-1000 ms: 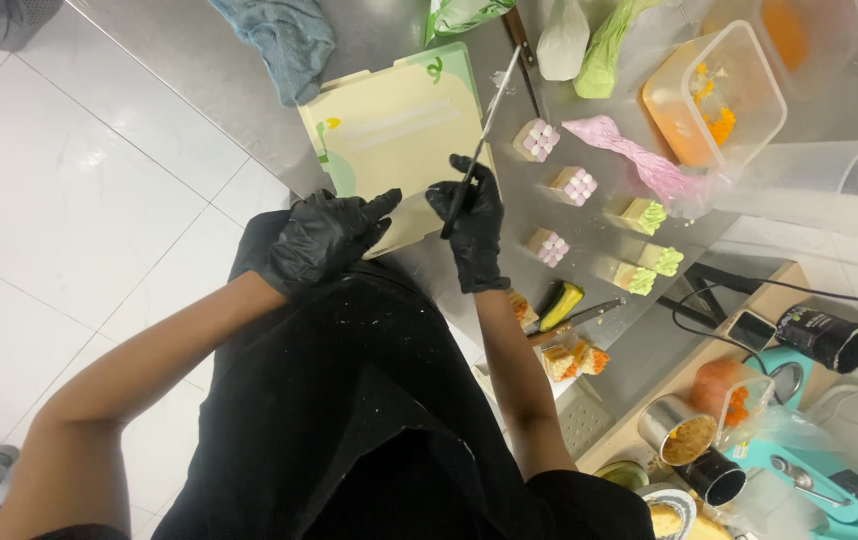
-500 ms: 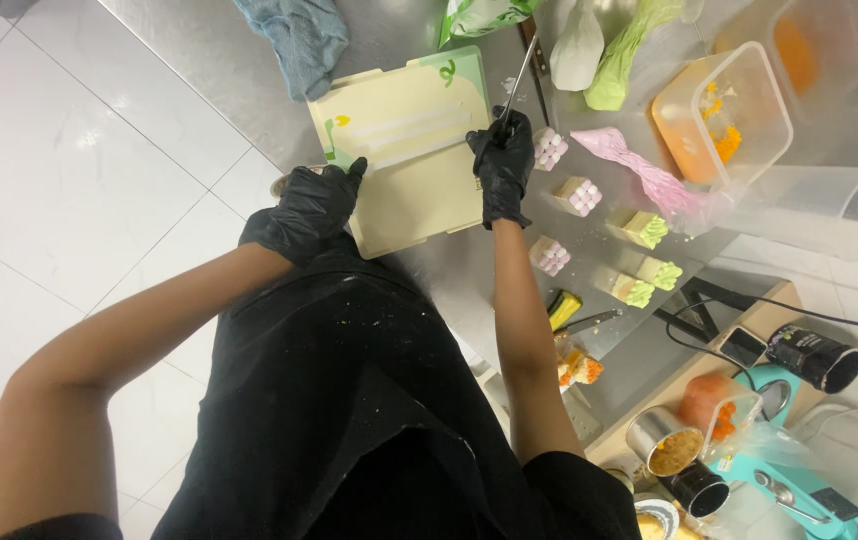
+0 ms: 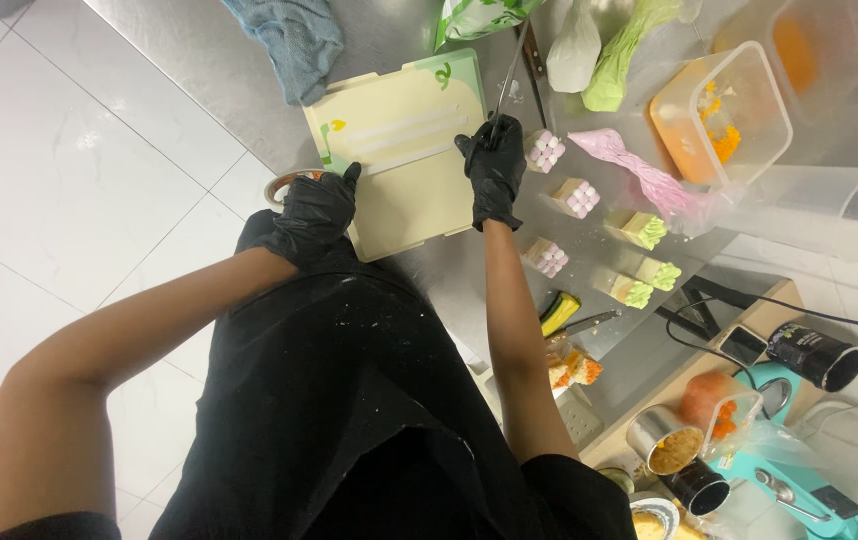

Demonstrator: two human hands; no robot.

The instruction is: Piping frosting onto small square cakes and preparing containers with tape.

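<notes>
While gloved, hands point(image 3: 494, 170) at cutting board point(image 3: 404, 170).

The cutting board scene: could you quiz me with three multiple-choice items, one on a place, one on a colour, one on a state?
1. Where does the blue cloth lie?
A. beyond the cutting board, on the steel counter
B. on the floor
C. inside the plastic tub

2. What colour are the gloves?
A. white
B. black
C. blue

3. What is the right hand doing?
A. resting empty
B. gripping a knife
C. holding a cup

Answers: 1 A, the cloth sits past the board's far edge; 2 B, both hands, the left hand too, wear black; 3 B, the fingers close round the handle, blade pointing away.
</notes>
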